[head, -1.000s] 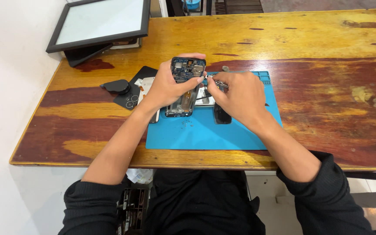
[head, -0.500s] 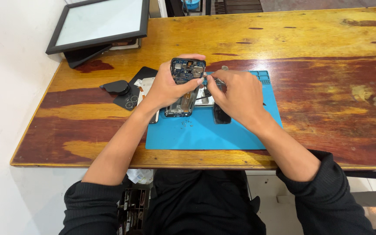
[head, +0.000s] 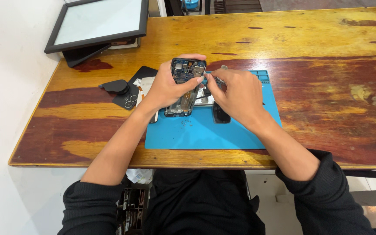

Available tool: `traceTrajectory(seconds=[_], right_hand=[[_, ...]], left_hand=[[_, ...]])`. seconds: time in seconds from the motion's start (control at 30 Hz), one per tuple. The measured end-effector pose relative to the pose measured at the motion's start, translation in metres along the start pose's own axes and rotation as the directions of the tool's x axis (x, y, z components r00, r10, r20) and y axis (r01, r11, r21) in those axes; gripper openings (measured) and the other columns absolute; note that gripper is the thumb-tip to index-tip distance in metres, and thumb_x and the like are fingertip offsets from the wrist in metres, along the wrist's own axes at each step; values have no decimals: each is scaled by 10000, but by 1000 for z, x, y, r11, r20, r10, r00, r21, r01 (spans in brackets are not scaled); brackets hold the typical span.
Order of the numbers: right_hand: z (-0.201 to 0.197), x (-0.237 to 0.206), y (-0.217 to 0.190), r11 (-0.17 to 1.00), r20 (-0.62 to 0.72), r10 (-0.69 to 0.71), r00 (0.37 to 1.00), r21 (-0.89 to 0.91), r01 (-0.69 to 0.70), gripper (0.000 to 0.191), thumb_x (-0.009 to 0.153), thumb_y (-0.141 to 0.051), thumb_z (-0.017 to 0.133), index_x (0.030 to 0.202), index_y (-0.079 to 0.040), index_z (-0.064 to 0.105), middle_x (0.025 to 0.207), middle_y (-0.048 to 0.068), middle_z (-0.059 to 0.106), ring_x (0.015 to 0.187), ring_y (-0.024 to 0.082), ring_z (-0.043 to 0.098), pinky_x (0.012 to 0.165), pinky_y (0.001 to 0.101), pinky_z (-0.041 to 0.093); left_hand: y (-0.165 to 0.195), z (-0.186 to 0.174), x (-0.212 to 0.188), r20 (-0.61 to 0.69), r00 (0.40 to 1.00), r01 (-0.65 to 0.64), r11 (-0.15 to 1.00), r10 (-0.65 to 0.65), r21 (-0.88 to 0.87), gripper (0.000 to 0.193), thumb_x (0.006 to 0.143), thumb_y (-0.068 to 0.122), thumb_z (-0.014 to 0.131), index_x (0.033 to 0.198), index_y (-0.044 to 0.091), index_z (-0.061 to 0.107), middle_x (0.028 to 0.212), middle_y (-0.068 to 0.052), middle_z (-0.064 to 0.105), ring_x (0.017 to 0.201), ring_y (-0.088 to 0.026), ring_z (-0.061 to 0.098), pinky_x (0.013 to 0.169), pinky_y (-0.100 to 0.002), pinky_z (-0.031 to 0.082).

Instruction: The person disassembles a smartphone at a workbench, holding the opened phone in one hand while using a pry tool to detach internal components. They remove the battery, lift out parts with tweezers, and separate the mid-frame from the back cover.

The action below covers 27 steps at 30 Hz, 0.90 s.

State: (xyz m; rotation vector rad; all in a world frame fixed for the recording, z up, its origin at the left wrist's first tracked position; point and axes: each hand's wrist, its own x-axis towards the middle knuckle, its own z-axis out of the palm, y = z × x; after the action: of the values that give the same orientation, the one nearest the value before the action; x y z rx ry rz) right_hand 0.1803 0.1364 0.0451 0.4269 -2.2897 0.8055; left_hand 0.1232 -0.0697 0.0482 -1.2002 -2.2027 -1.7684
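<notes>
The left hand (head: 166,89) was wrapped around an opened phone (head: 183,85), tilted above the blue mat (head: 240,130) on the desk (head: 310,39); the right hand (head: 236,93) pinched a thin metal tool (head: 216,79) at its edge. A slip could have gouged the exposed board, and the loose screws (head: 183,123) might have scattered

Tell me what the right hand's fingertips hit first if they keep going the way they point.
The right hand points left, so it would probably meet the opened phone held in the left hand; depth is unclear.
</notes>
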Motion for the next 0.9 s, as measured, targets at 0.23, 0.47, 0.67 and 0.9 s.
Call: traceTrajectory(seconds=[0.23,0.47,0.67,0.9], right_hand=[[0,0,-1,1000,3,0,1000,15,0,202,950,-280,733,958,-98,822,660,132,697,558,320,676,499,419,489],[-1,0,-1,1000,10,11,1000,2,-11,202,942,-279,735,950,-99,825,638,134,691,548,323,673,492,422,485],[-1,-1,0,1000,7,3,1000,7,-3,205,949,-282,730,955,-101,824,661,135,697,561,326,676,501,425,487],[-1,-1,1,1000,3,2,1000,1,-2,210,952,-288,729,962,-101,823,661,133,697,565,328,678,506,425,494]], left_hand=[[2,0,-1,-2,1000,-8,1000,8,9,418,948,74,777,1345,42,649,1119,-26,729,994,-63,666,891,-235,566],[0,1,-1,-5,1000,8,1000,-8,-17,415,954,69,776,1348,38,647,1088,-21,727,973,-59,659,875,-232,562],[0,1,-2,1,1000,-5,1000,5,-9,415,952,63,768,1348,43,644,1096,-21,729,984,-57,662,887,-232,563],[2,1,-1,1,1000,0,1000,0,3,412,949,64,771,1342,47,650,1090,-21,731,970,-57,665,871,-231,566]])
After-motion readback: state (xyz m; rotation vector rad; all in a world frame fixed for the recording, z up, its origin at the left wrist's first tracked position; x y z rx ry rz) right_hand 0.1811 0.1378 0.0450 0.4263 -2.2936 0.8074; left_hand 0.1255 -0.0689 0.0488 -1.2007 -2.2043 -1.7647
